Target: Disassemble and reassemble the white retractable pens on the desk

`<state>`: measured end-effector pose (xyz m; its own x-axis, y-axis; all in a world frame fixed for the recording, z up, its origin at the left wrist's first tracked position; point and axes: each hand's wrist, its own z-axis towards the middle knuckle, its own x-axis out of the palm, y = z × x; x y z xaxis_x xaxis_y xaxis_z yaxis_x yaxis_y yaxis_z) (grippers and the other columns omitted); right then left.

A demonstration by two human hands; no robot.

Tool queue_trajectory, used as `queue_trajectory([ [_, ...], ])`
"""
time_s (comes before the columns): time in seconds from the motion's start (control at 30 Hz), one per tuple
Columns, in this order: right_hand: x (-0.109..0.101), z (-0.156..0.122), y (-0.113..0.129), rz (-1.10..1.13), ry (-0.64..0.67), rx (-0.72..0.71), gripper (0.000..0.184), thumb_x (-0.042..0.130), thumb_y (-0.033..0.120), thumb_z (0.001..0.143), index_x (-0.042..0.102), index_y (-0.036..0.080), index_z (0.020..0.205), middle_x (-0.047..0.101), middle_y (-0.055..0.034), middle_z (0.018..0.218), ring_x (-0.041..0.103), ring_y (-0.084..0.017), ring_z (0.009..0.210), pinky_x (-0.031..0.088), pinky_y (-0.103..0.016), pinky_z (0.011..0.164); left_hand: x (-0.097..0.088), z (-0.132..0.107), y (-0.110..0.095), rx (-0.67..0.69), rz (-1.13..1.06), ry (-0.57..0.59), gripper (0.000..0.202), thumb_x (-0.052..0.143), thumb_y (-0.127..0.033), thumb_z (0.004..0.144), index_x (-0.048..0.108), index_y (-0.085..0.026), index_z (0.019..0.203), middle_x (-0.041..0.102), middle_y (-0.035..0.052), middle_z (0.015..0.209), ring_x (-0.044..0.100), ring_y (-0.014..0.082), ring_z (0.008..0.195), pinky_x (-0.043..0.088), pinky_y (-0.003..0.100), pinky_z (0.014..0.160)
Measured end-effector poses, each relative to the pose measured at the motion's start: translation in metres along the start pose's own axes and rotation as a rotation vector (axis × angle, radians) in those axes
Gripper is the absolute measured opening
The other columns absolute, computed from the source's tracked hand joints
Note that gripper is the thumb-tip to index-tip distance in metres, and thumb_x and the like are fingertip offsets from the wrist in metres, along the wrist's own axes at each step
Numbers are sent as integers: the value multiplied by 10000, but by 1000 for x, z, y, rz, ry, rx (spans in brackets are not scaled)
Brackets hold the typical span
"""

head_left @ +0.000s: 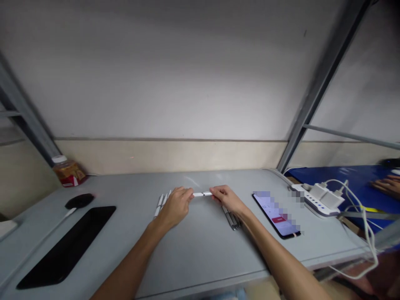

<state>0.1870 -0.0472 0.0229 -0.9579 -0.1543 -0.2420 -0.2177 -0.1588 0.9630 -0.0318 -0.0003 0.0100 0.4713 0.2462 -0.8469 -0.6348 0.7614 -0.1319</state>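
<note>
Both my hands meet over the middle of a grey table (200, 250). My left hand (175, 206) pinches one end of a white pen (202, 194), and my right hand (226, 199) pinches the other end. The pen lies level between them, just above the tabletop. A few white pens (161, 203) lie side by side on the table just left of my left hand. Several darker pens (231, 219) lie under my right wrist, partly hidden by it.
A lit phone (278, 214) lies right of my right hand. A white power strip (315, 199) with chargers and cables sits at the right edge. A long black pad (67, 246), a black round object (79, 201) and a jar (68, 171) stand at left. Another person's hand (386, 184) rests on a blue surface far right.
</note>
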Motion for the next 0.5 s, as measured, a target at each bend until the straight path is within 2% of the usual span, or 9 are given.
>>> queue_trajectory([
  [0.17,-1,2,-9,-220,-80,-184,429,451,525,894,516,161,675,360,39,588,305,-92,548,227,-231,515,4,-1,1,-75,-70,56,213,367,-129,903,507,-198,757,528,4,674,483,154,633,312,269,601],
  [0.27,-1,3,-11,-291,-141,-257,385,455,477,907,558,159,717,406,33,610,341,-97,579,251,-228,545,8,-2,2,-117,-149,77,253,332,-212,950,502,-202,763,512,-9,665,485,147,627,314,264,596],
  [0.37,-1,3,-13,-303,-143,-249,365,466,460,903,577,156,733,426,32,623,357,-98,591,261,-226,554,11,-2,3,-112,-168,69,295,308,-289,974,521,-203,790,511,-3,702,494,154,674,340,270,640],
  [0.5,0,6,-17,-277,-88,-167,372,472,465,891,581,151,724,405,37,617,342,-95,580,258,-223,543,7,-1,2,-81,-131,57,312,296,-304,981,544,-198,824,531,11,744,496,170,732,358,297,700],
])
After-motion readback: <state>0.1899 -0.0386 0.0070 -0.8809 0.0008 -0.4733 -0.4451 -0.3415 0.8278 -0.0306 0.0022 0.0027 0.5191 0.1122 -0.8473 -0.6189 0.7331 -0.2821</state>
